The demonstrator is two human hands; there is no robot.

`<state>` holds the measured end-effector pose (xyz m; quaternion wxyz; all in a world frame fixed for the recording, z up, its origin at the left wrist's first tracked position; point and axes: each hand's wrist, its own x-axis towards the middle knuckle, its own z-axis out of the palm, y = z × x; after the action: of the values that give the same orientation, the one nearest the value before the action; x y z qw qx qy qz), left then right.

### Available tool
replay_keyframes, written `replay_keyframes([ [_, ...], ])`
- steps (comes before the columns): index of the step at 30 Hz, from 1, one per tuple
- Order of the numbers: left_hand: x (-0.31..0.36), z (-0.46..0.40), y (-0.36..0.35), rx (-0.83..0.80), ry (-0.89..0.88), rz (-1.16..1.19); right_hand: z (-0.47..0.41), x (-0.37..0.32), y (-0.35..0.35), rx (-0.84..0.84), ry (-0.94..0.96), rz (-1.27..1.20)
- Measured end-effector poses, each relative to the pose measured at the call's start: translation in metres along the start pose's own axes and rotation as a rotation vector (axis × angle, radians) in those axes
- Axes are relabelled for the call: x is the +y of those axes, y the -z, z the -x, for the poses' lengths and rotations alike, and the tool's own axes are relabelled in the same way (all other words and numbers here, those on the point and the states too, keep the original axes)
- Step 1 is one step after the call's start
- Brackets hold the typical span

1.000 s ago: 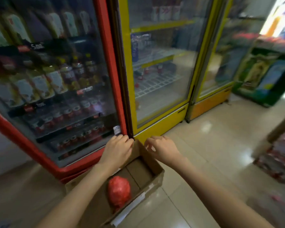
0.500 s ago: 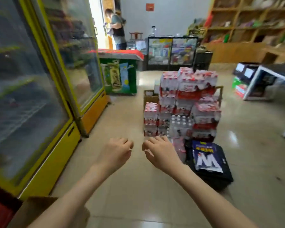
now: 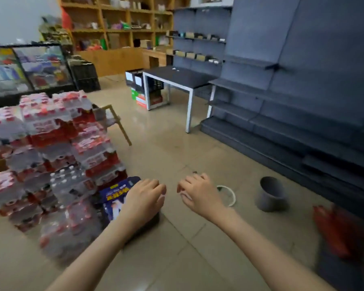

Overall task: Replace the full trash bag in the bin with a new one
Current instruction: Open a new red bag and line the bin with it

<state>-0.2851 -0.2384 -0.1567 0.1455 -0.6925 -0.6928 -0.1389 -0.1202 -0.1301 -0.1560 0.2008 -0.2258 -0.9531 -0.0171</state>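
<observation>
Both forearms extend forward over the tiled floor (image 3: 172, 156). Left hand (image 3: 144, 199) and right hand (image 3: 200, 195) hang side by side, apart, fingers loosely curled, holding nothing. Under the left hand lies a dark case with a blue printed card (image 3: 116, 195). Left of it stands a stack of shrink-wrapped bottle packs (image 3: 51, 156). Right of the right hand, a white ring (image 3: 229, 195) lies on the floor; beyond it stands the grey bin (image 3: 271, 195) (upright, no bag visible in it). A red bag (image 3: 340, 232), blurred, sits at the right edge. Farther off: a grey table (image 3: 177, 77), grey shelving (image 3: 292, 91), wooden shelves (image 3: 118, 22).
</observation>
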Motion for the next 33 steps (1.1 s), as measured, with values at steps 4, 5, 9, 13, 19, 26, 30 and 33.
replay_keyframes([
  [4, 0.041, -0.104, -0.047, -0.083, -0.155, 0.070, 0.015, 0.096, 0.004, -0.013, -0.196, 0.030],
  [5, 0.050, -0.129, -0.058, -0.100, -0.198, 0.089, 0.017, 0.119, 0.003, -0.003, -0.244, 0.042],
  [9, 0.082, -0.232, -0.106, -0.118, -0.347, 0.137, 0.021, 0.205, -0.002, 0.026, -0.398, 0.109],
  [13, 0.114, -0.334, -0.145, -0.112, -0.513, 0.190, 0.015, 0.294, -0.004, 0.045, -0.599, 0.166],
  [19, 0.161, -0.469, -0.191, -0.102, -0.700, 0.244, 0.010, 0.401, 0.007, 0.062, -0.807, 0.189],
  [26, 0.254, -0.564, -0.262, -0.095, -0.855, 0.360, 0.048, 0.504, 0.011, 0.057, -0.991, 0.173],
  [30, 0.319, -0.605, -0.303, -0.082, -0.910, 0.385, 0.084, 0.573, 0.005, 0.066, -1.075, 0.211],
  [33, 0.365, -0.636, -0.325, -0.088, -0.911, 0.394, 0.106, 0.627, 0.008, 0.053, -1.091, 0.232],
])
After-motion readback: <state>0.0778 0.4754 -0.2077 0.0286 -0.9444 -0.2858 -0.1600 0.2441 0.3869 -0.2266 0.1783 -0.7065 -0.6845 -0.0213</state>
